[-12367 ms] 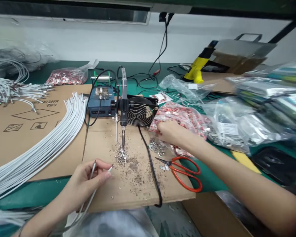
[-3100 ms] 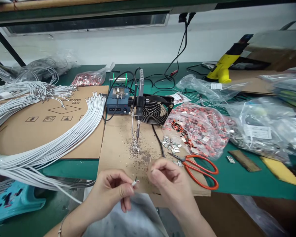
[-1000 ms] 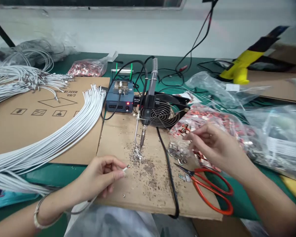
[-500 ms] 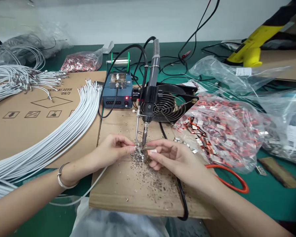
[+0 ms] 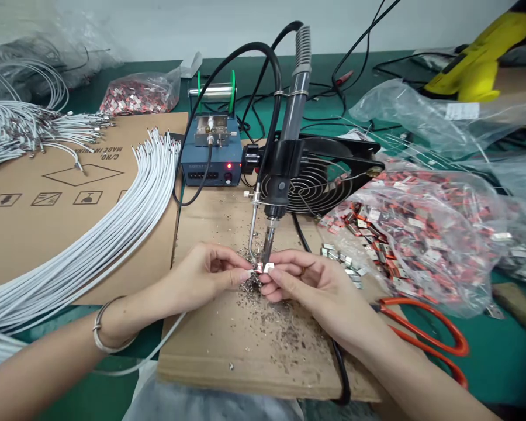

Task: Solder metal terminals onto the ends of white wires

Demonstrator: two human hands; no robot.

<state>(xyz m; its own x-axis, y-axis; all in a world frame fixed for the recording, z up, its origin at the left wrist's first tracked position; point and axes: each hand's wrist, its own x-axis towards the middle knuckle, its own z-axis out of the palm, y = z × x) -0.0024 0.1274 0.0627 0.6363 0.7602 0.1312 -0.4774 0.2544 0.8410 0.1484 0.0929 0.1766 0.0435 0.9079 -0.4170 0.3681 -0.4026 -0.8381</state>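
Between thumb and finger, my left hand (image 5: 206,275) pinches the end of a white cable (image 5: 172,338), which trails back under my wrist. My right hand (image 5: 309,279) grips a small orange-and-white connector (image 5: 269,268). Cable end and connector sit close together at the tip of a clamped, downward-pointing soldering iron (image 5: 294,111); whether they touch is too small to tell. A thin metal feed tube (image 5: 253,225) comes down beside the tip. Solder scraps (image 5: 251,286) lie heaped under my fingers on the cardboard (image 5: 210,351).
White cables (image 5: 127,234) lie bundled at left. Behind stand a blue soldering unit (image 5: 213,158) with a red light, a solder spool (image 5: 217,92) and a black fan (image 5: 333,175). Bagged connectors (image 5: 438,234), loose metal shells (image 5: 346,263) and orange-handled scissors (image 5: 456,339) are at right.
The connector in my right hand and the cable end in my left have come closer together at the iron's tip. The whole view has shifted slightly.
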